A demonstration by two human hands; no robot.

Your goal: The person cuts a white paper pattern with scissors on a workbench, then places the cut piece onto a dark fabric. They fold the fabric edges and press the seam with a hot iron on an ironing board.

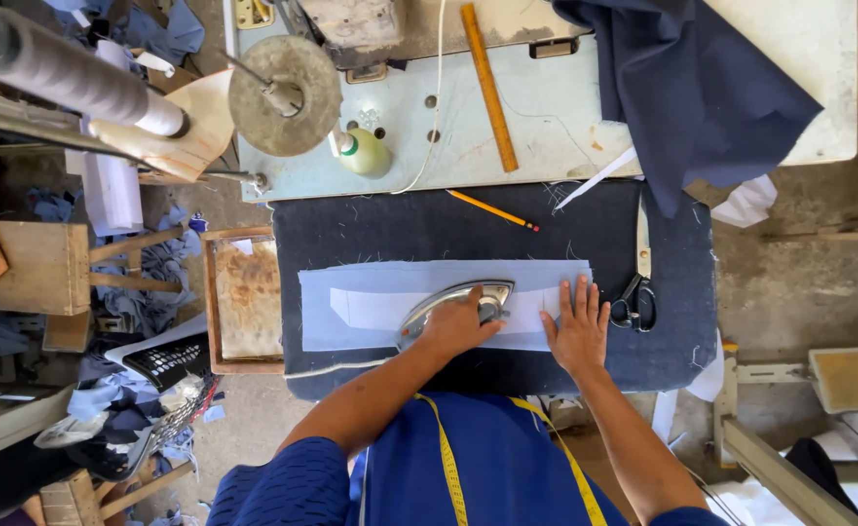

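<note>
Left hand of mine was wrapped around the handle of the one iron, which sat on a single pale blue fabric strip with one white piece lying on top of it. My right hand lay open and flat, fingers spread, pressing the right end of that strip just beside the iron's tip. Both arms reached forward from my body, the left one bent in from the left, and one yellow measuring tape hung around my neck. The strip rested on the dark padded table. Around it I counted one pair of scissors just right of my right hand, one pencil beyond the strip, one wooden ruler, one small green bottle and one heap of navy cloth farther off. Nothing lay between my hands and the strip.
</note>
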